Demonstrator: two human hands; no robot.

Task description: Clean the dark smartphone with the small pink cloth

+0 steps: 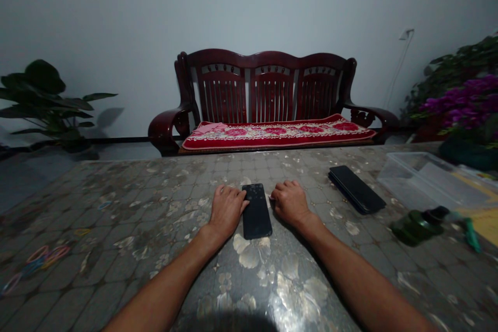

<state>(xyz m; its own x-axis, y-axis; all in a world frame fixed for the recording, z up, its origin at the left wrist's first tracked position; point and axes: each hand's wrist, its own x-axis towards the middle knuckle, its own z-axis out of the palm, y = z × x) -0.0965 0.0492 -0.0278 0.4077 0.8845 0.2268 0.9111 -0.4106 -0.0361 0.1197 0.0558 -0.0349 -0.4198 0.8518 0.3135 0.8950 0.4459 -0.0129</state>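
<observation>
A black smartphone (257, 212) lies flat on the patterned table, its screen up and with a few pale marks near the top. My left hand (226, 208) rests at the phone's left edge. Its thumb and index finger are apart and reach the edge, the other fingers loosely bent, and it grips nothing. To the right of the phone, my right hand (291, 201) rests on the table with its fingers curled in. A small gap separates it from the phone, and nothing shows in it.
A dark flip-cover case (357, 190) lies to the right, near a green bottle (416, 226) and a clear plastic box (408, 181). Colored rubber bands (46, 255) lie at left. Beyond the table (155, 192) stands a wooden bench (272, 88); purple flowers (467, 101) are at far right.
</observation>
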